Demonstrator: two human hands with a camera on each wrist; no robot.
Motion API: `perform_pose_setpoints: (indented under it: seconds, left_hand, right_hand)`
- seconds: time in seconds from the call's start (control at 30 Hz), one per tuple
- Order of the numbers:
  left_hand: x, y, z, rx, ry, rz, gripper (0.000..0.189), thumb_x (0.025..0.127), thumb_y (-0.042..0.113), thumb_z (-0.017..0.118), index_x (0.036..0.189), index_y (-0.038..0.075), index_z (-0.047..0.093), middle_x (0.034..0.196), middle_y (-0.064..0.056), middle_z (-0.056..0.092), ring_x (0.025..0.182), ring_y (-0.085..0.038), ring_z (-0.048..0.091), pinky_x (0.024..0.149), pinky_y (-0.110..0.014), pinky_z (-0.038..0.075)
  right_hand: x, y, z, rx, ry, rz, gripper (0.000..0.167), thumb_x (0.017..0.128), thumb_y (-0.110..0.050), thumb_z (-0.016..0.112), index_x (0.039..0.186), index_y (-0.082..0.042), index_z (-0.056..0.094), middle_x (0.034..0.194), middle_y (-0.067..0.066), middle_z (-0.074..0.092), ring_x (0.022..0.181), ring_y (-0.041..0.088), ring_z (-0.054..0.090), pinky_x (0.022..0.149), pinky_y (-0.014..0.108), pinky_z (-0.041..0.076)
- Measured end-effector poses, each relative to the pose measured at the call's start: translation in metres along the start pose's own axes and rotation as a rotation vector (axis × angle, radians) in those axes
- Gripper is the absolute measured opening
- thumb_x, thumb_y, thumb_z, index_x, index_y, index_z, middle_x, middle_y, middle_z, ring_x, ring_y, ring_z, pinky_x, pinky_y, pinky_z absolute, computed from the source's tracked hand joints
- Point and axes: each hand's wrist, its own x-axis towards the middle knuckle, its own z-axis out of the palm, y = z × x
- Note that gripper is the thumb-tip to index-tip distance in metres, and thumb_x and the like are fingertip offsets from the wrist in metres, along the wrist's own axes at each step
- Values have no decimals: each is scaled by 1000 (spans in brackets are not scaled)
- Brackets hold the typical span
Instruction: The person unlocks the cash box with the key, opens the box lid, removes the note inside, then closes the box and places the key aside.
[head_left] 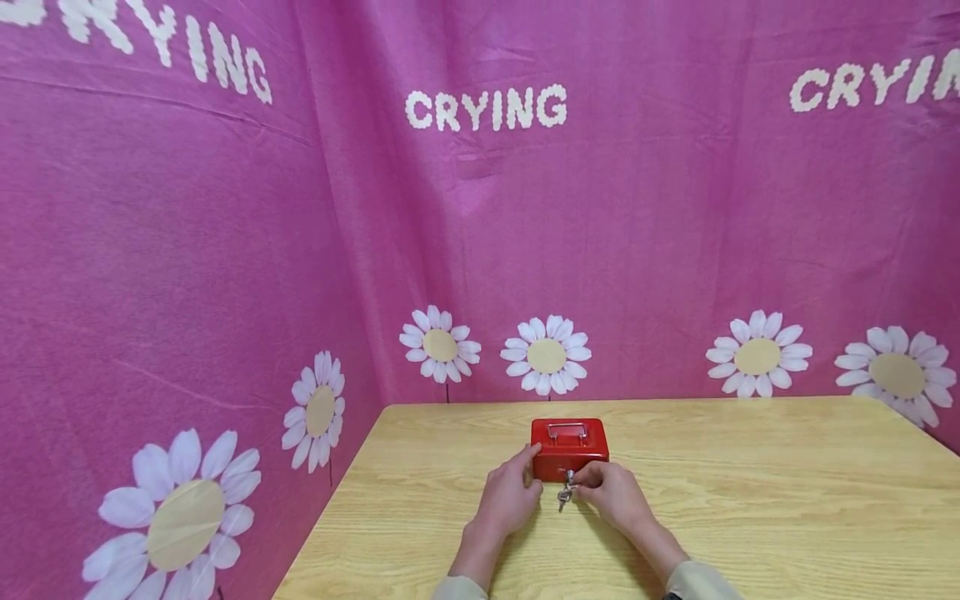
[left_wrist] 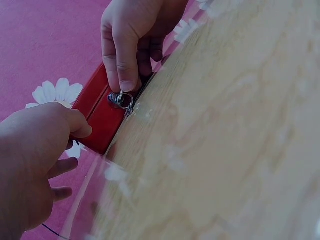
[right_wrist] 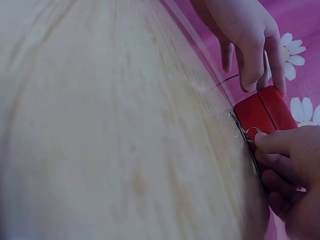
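Observation:
A small red cash box [head_left: 550, 468] with a folding metal handle [head_left: 567, 430] on its lid stands on the table, lid down. My left hand [head_left: 507, 497] touches the box's left front corner with fairly straight fingers; its other fingers are spread beside the box. My right hand [head_left: 611, 493] pinches a key between thumb and index finger at the lock [left_wrist: 114, 98] in the front face. The fingertips hide most of that key. From it hangs a metal ring [left_wrist: 129, 102] with another key [head_left: 562, 502] dangling in front of the box.
The box stands toward the back of a light wood-grain table [head_left: 750, 500]. Pink cloth [head_left: 637, 233] with printed daisies and white lettering hangs behind the table and along its left side.

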Motion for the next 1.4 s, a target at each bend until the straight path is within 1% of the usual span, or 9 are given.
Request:
perform_pose_setpoints:
  seconds: [0.23,0.4,0.5,0.63,0.8,1.0,1.13,1.33,1.4]
  left_hand:
    - [-1,0,2,-5,-5,-4,60,92,10,64,148,23,48,154,-5,47,124,-20,56,110,-47,45]
    - [-1,0,1,1,-2,8,60,91,10,64,148,23,49,153,-6,48,112,-18,57,103,-44,49]
    - [-1,0,1,-10,-6,12,60,91,10,63,148,22,49,152,-6,49,113,-20,58,101,-43,50]
    - [-1,0,1,-23,-4,17,59,91,9,63,147,22,50,151,-7,50,120,-21,58,106,-46,48]
    - [0,-1,1,-31,-10,10,60,91,10,63,148,22,49,152,-5,49,116,-18,57,106,-45,48]
    - [1,-1,1,-34,-17,13,60,91,10,63,148,22,49,152,-5,50,105,-18,55,94,-39,49]
    - [1,-1,0,-46,-26,11,60,91,11,63,149,22,48,151,-4,50,106,-18,55,93,-38,48]
    - [-1,-1,-3,-80,-31,9,59,92,11,63,148,22,48,149,-2,52,129,-24,55,108,-48,46]
    - [-1,-1,-4,-84,-28,13,60,91,11,64,148,21,48,144,-2,57,128,-25,56,108,-49,46]
  right_hand:
    - [-4,2,-4,-5,6,6,10,79,-6,79,87,-9,74,80,-1,72,73,10,61,67,25,50]
    - [-3,5,-8,11,16,12,11,80,-8,79,89,-8,73,84,0,73,76,10,61,68,25,50]
    - [-2,5,-10,24,24,22,11,80,-8,78,90,-8,73,84,0,73,76,11,61,70,26,49]
    - [-2,4,-14,38,42,31,13,81,-9,78,93,-8,72,83,0,72,77,10,61,72,27,49]
    - [-2,4,-19,42,72,28,13,81,-10,77,93,-7,72,82,1,70,76,12,60,69,26,48]
    - [-1,8,-24,48,84,50,15,82,-11,76,96,-6,72,83,2,69,76,12,59,66,24,47]
    - [0,11,-26,64,98,55,15,83,-11,76,96,-6,72,83,3,69,75,11,60,66,23,48]
    - [-1,13,-29,80,116,52,13,83,-12,76,94,-6,72,83,3,69,72,10,59,65,22,47]
    - [-1,13,-30,83,119,60,13,83,-11,76,93,-6,72,83,4,68,72,10,59,64,21,46]
